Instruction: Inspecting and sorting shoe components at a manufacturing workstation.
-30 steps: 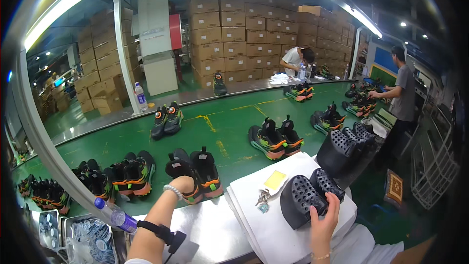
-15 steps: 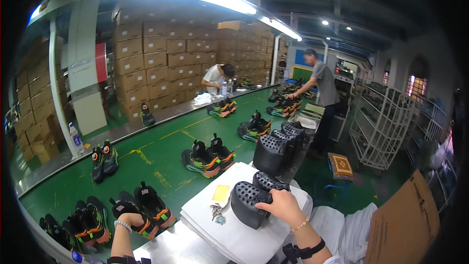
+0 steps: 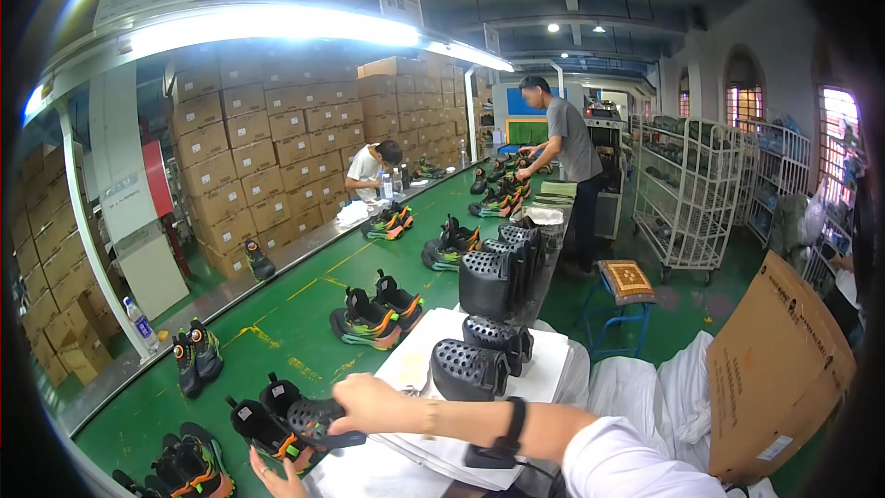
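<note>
A black, clog-shaped perforated form [image 3: 312,419] is gripped in my right hand [image 3: 367,403], which reaches across to the left. It sits by a pair of black sneakers with orange and green trim, the nearer sneaker [image 3: 256,426] and the farther one [image 3: 279,395] partly behind the form. My left hand [image 3: 277,478] is just below this pair, fingers apart; whether it touches the nearer sneaker I cannot tell. Two more perforated forms [image 3: 466,371] stand on a stack of white sheets [image 3: 544,350] under my right forearm.
Other sneaker pairs [image 3: 373,314] stand along the green table [image 3: 304,314]. Several black forms [image 3: 493,281] are lined up beyond the sheets. At right are a cardboard box [image 3: 770,369], a stool [image 3: 625,286] and a white rack [image 3: 687,194]. Two people [image 3: 572,138] work farther along.
My right hand has moved left from the white sheets to the sneakers, carrying a perforated form. My left hand has come out from the sneaker and lowered. The view has shifted.
</note>
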`<state>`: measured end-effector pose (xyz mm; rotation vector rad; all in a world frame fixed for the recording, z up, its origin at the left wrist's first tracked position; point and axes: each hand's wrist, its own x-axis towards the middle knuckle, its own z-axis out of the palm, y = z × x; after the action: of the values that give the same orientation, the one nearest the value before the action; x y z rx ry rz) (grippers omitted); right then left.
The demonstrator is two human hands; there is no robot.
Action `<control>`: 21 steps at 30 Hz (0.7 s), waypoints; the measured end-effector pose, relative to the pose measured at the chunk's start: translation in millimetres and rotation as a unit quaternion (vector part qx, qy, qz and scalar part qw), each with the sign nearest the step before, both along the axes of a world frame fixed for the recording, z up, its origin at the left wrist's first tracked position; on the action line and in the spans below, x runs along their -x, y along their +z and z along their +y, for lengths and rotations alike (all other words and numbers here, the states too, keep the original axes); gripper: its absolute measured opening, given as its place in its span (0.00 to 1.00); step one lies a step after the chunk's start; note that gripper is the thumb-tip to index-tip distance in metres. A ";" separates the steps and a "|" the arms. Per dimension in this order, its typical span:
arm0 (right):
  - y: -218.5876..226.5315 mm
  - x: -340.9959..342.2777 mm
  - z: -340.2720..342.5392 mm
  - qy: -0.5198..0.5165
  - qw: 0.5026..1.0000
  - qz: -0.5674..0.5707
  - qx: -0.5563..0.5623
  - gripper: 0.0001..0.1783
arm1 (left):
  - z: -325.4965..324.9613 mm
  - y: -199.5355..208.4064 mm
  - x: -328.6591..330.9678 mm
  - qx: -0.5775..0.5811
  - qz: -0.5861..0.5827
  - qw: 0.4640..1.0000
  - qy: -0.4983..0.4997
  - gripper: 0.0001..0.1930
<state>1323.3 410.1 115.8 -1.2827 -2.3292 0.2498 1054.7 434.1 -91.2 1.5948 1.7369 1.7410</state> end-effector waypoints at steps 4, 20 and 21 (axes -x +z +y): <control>-12.8 86.6 56.2 0.019 0.986 0.084 0.142 0.22 | 10.5 -20.5 19.5 -0.016 -0.039 0.998 -0.057 0.41; -105.8 228.9 104.3 -0.191 0.969 0.151 0.041 0.08 | -15.6 18.6 -6.1 0.140 -0.062 0.988 0.005 0.29; -109.7 230.0 101.5 -0.193 0.968 0.152 0.044 0.08 | -17.0 15.7 -8.2 0.143 -0.060 0.988 0.003 0.29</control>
<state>1093.3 511.6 6.1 -1.5851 -1.7892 0.3906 1062.9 417.2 -75.5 1.3367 1.8362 1.4750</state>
